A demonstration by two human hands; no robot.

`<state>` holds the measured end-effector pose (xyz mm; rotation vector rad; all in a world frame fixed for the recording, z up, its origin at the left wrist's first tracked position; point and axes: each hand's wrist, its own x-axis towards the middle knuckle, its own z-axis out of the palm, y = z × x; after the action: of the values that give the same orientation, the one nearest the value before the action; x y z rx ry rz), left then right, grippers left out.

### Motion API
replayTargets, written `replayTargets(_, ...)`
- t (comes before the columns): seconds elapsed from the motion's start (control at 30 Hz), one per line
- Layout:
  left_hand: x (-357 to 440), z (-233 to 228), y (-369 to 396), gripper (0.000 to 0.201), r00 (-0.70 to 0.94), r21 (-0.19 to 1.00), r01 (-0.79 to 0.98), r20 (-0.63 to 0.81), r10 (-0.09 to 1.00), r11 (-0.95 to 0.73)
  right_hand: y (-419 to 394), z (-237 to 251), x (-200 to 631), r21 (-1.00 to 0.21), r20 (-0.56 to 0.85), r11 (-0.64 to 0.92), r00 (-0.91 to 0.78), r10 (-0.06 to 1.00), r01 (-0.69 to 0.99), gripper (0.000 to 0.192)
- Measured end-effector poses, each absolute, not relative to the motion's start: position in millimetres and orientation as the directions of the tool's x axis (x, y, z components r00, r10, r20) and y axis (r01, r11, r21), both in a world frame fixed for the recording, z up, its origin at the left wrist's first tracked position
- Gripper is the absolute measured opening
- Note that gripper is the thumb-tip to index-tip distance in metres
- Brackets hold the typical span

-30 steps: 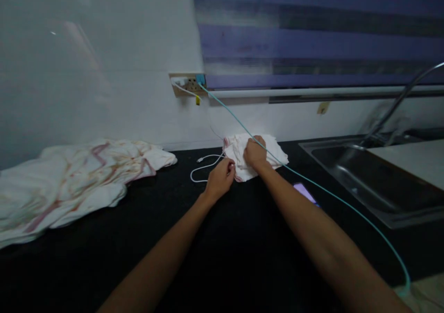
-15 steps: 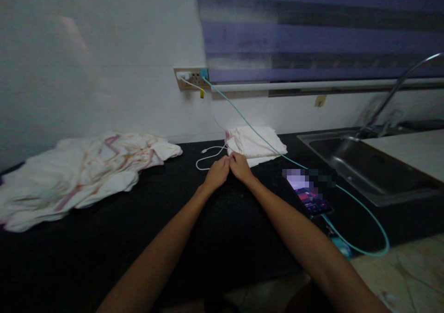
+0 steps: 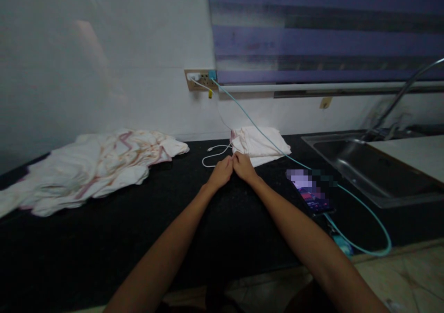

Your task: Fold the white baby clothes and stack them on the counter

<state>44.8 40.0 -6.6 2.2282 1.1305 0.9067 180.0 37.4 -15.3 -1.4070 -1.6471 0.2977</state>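
Your left hand [image 3: 221,172] and right hand [image 3: 243,166] touch, fingers curled, grasp unclear | folded cloth [image 3: 260,141] just beyond fingertips | white cable [image 3: 215,153] beside left fingers | phone [image 3: 314,196] right.

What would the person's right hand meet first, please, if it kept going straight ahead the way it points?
Probably the folded white cloth just beyond the right hand, though depth is hard to judge here.
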Motion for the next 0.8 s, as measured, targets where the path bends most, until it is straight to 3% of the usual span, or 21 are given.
replayTargets(0.43,42.1,-12.1,45.9,0.039,0.442,0.656,0.507,0.359,0.822,-0.559,33.5,-27.4,164.4,-0.748,0.425,0.239,0.171,0.889,0.619,0.018)
replayTargets(0.8,41.1,-14.6,48.4,0.029,0.47,0.61,0.531,0.365,0.804,-0.588,35.7,-30.0,166.6,-0.771,0.415,0.237,0.185,0.891,0.592,0.02)
